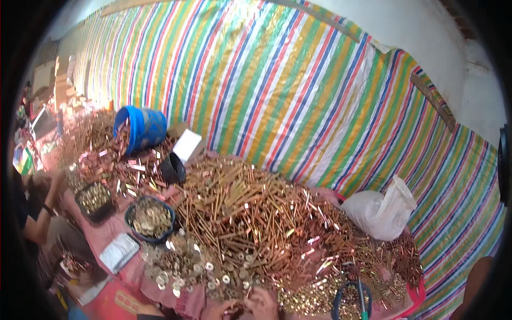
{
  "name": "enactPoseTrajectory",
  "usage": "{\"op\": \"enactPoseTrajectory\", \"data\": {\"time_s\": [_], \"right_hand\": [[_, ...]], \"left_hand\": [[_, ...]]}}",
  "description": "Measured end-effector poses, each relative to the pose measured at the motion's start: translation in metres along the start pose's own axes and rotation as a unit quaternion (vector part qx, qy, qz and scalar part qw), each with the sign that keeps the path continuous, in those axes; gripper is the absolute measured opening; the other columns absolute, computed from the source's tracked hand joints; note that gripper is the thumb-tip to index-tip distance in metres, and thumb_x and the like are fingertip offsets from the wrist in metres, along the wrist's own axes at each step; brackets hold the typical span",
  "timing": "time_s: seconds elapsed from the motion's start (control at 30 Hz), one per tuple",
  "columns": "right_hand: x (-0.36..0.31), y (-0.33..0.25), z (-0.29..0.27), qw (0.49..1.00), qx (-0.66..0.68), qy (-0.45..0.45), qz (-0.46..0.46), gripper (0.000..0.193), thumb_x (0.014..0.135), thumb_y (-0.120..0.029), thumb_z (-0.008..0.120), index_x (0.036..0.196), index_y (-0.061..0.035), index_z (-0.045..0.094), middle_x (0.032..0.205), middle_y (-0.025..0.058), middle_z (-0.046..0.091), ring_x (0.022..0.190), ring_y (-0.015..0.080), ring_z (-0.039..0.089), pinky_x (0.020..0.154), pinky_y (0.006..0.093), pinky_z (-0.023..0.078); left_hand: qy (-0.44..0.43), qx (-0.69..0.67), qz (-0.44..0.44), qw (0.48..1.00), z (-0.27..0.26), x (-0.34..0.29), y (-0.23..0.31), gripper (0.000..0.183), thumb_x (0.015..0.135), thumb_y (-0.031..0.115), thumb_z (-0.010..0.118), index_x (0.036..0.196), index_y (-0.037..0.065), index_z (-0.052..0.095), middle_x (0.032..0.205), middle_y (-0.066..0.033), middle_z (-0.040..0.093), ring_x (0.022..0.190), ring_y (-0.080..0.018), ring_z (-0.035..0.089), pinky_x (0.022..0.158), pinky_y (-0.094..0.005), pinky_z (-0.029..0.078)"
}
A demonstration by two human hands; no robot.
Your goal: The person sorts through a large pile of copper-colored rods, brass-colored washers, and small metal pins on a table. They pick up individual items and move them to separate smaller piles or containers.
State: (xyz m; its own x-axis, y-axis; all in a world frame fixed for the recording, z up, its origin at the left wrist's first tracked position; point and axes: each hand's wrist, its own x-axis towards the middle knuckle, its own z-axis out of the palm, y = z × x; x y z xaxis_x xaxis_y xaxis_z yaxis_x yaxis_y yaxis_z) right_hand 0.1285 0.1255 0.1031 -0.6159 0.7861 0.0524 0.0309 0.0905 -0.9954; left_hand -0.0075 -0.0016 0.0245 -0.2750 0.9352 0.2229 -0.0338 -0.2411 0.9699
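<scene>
At the bottom edge my left hand (226, 308) and my right hand (262, 304) are close together, just in front of a heap of metal washers (210, 269). The fingers of both hands are curled in. A small metal piece shows at my right fingertips, too small to name. What my left fingers hold, if anything, is hidden. Beyond the hands spreads a large pile of long brassy bolts (250, 208). To the right of my hands lie many small shiny nuts (306, 301).
A dark tub of washers (172, 226) and a black tub of metal parts (109, 209) stand left. Behind are a tipped blue bucket (152, 128), black cup (173, 168) and white box (188, 145). A white sack (376, 213) sits right. A person (40, 224) works at left.
</scene>
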Motion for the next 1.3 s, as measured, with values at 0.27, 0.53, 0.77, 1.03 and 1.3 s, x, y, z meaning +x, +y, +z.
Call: {"op": "enactPoseTrajectory", "data": {"time_s": [0.27, 0.53, 0.77, 1.03, 1.3], "right_hand": [[-0.012, -0.037, 0.014, 0.996, -0.054, 0.008, -0.070, 0.068, 0.096, -0.001, 0.077, 0.155, 0.0025, 0.044, 0.112, 0.0143, 0.073, 0.098, 0.0174, 0.073, 0.086, 0.0302, 0.061], [-0.013, -0.052, 0.016, 0.916, -0.272, -0.032, -0.294, 0.046, 0.095, -0.004, 0.079, 0.138, 0.0000, 0.063, 0.110, 0.0160, 0.074, 0.087, 0.0207, 0.077, 0.073, 0.0334, 0.064], [-0.016, -0.050, 0.013, 0.934, -0.239, -0.137, -0.229, 0.022, 0.100, -0.017, 0.074, 0.117, -0.0030, 0.073, 0.108, 0.0127, 0.073, 0.092, 0.0307, 0.072, 0.078, 0.0371, 0.061], [0.013, -0.011, -0.064, 0.914, -0.372, 0.139, -0.084, 0.018, 0.096, -0.017, 0.074, 0.111, -0.0078, 0.078, 0.105, 0.0182, 0.073, 0.093, 0.0372, 0.073, 0.083, 0.0467, 0.058], [0.020, 0.011, -0.072, 0.869, -0.477, 0.106, -0.072, 0.026, 0.093, -0.007, 0.073, 0.117, -0.0133, 0.078, 0.094, 0.0184, 0.066, 0.082, 0.0379, 0.070, 0.075, 0.0486, 0.056]], "left_hand": [[0.029, 0.117, 0.031, 0.992, 0.008, 0.002, 0.030, 0.063, 0.091, -0.014, 0.048, 0.150, 0.005, 0.056, 0.111, -0.0190, 0.076, 0.101, -0.0289, 0.077, 0.087, -0.0358, 0.060], [0.019, 0.149, 0.074, 0.986, 0.004, -0.004, 0.015, 0.070, 0.089, -0.014, 0.056, 0.156, 0.003, 0.050, 0.127, -0.0253, 0.071, 0.112, -0.0362, 0.074, 0.092, -0.0392, 0.059], [0.004, 0.154, 0.046, 0.987, -0.002, -0.016, 0.020, 0.067, 0.090, -0.011, 0.048, 0.155, 0.006, 0.047, 0.115, -0.0151, 0.065, 0.092, -0.0277, 0.065, 0.083, -0.0364, 0.055], [0.108, 0.098, 0.075, 0.986, 0.016, -0.005, 0.022, 0.055, 0.108, -0.002, 0.052, 0.160, 0.009, 0.040, 0.121, -0.0116, 0.074, 0.097, -0.0163, 0.071, 0.085, -0.0293, 0.057], [0.076, 0.145, 0.085, 0.983, 0.010, -0.005, 0.022, 0.074, 0.095, -0.015, 0.050, 0.165, 0.008, 0.039, 0.116, -0.0152, 0.073, 0.087, -0.0174, 0.068, 0.082, -0.0288, 0.057]]}}
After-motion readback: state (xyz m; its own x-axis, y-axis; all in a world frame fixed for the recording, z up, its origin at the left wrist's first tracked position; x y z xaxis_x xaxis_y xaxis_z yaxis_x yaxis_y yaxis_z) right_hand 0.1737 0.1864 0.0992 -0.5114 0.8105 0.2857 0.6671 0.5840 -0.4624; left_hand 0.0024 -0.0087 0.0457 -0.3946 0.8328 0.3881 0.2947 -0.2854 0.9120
